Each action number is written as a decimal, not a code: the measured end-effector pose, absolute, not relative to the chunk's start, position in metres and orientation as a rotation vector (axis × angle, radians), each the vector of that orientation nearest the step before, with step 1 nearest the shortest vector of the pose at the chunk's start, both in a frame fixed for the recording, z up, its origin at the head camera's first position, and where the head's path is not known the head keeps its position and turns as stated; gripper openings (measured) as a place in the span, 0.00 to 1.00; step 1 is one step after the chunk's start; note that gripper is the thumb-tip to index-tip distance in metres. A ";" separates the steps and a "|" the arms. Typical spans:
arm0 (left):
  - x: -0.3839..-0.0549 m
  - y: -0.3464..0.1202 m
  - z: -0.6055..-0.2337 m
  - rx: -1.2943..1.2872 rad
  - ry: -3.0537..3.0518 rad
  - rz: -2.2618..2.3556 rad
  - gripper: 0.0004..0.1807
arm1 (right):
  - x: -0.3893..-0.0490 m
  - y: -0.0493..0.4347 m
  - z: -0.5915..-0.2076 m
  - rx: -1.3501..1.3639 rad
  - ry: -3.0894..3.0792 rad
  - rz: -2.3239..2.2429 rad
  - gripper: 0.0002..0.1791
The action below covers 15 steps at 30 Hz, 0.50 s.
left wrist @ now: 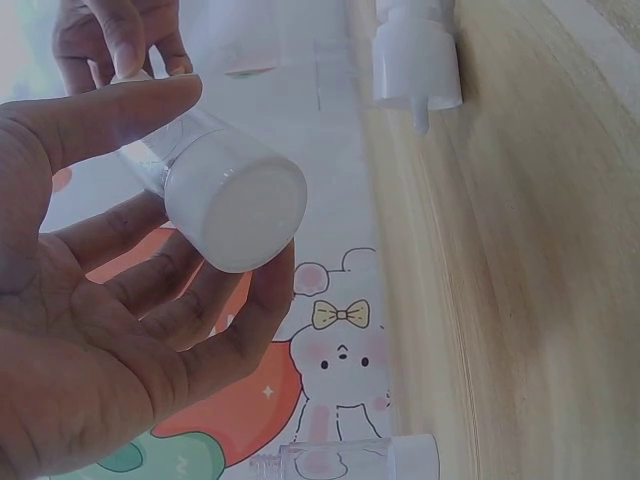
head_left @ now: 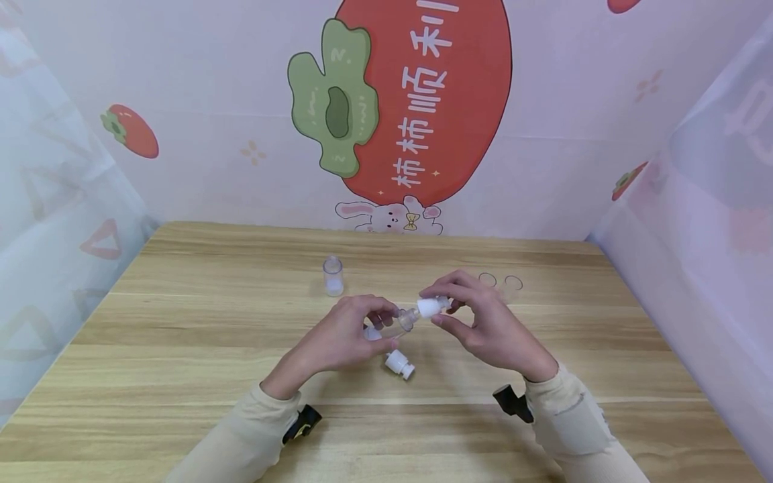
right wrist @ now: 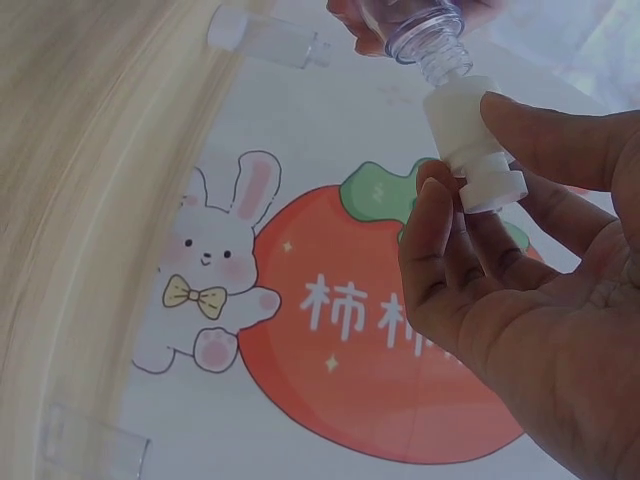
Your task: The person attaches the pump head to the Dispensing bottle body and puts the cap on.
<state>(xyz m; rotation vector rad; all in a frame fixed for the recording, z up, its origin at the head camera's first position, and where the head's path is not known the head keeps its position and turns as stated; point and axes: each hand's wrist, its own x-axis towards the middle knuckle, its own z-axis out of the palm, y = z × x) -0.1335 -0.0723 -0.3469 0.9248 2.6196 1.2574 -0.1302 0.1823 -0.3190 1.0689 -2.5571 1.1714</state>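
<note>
A: Quick one: what's the L hand (head_left: 355, 330) got?

B: A bottle (left wrist: 235, 210), clear w/ white base. Thumb and fingers curl round it, holding it tilted above the worktop (head_left: 199, 376), neck aimed at the R hand (head_left: 490, 329).

A: And the R one?

B: Pinching a white pump (right wrist: 460, 122), thumb one side, fingers the other. Pump's wide end is right at the bottle's threaded neck (can't quite tell if they're joined, view's poor there).

A: OK. What else is lying abt?

B: 2nd pump (head_left: 398, 364), also white, on its side on the worktop, just beside the L hand, on the wearer's side of it. 2nd bottle (head_left: 333, 278) stands upright farther back, L of centre. Couple of clear caps (head_left: 511, 291) behind the R hand, near each other.

A: Surroundings?

B: Pale backdrop (head_left: 229, 80) behind, w/ a big red fruit print (head_left: 480, 74) and a rabbit (head_left: 389, 218) under it. Light sleeves (head_left: 235, 436) on both arms, black gadget (head_left: 302, 422) at each cuff.
</note>
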 end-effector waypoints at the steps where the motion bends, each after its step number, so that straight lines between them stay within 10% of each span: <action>1: -0.133 -0.072 -0.347 0.928 2.620 1.255 0.18 | -0.130 0.182 -0.319 1.070 -2.556 1.168 0.21; 15: -0.131 -0.070 -0.343 0.905 2.597 1.264 0.18 | -0.130 0.180 -0.322 1.107 -2.537 1.154 0.20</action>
